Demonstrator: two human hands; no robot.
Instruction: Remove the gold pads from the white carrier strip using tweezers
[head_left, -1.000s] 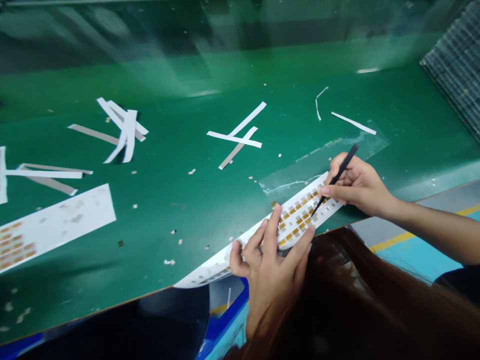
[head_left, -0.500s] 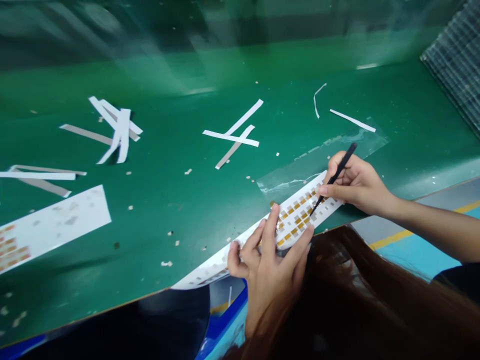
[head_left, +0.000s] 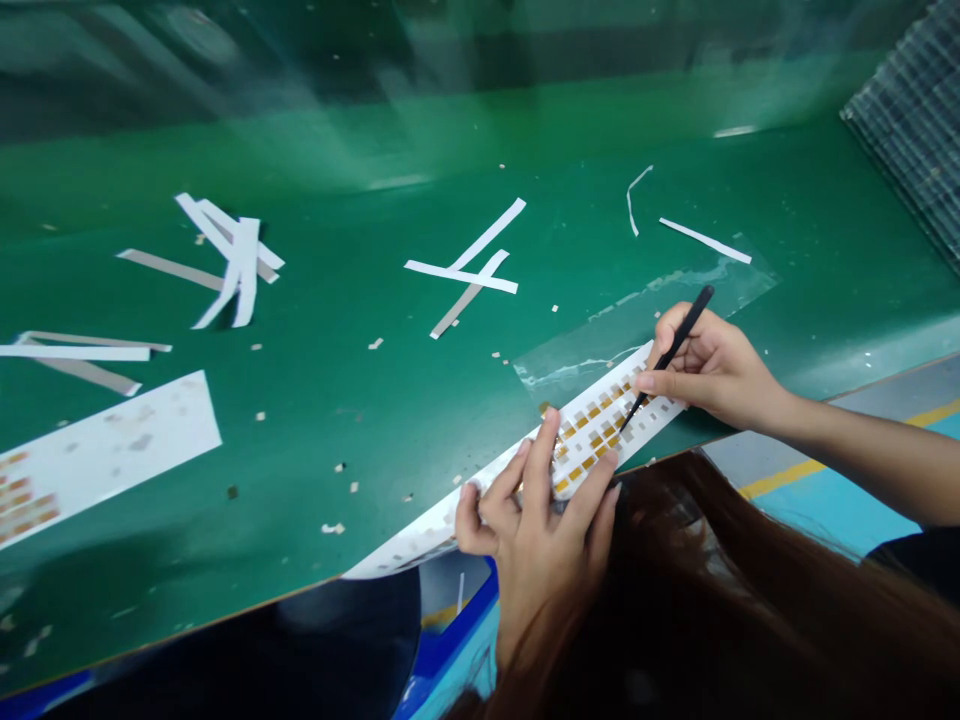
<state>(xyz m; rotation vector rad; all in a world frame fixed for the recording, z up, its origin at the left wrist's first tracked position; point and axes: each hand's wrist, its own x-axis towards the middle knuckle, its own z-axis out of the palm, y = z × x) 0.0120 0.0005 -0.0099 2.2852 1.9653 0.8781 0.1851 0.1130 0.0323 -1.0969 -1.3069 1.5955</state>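
Observation:
My left hand grips a long white backing strip near the bench's front edge, its fingers curled over the strip's surface. Rows of small amber and grey squares cover the strip beside those fingers. My right hand holds black tweezers like a pen, with the tip resting among the squares. The strip's far end lies on a clear plastic film. Part of the strip is hidden under my fingers, and its near end curls over the bench edge.
The green bench mat carries several white and grey paper strips, a printed white sheet, and small scraps. Long dark hair hangs across the lower right. A wire mesh rack stands at the top right, and a blue crate sits below the edge.
The view has drifted slightly, so the bench items sit a little further left. Both hands stay on the strip, and the tweezers tip remains among the squares.

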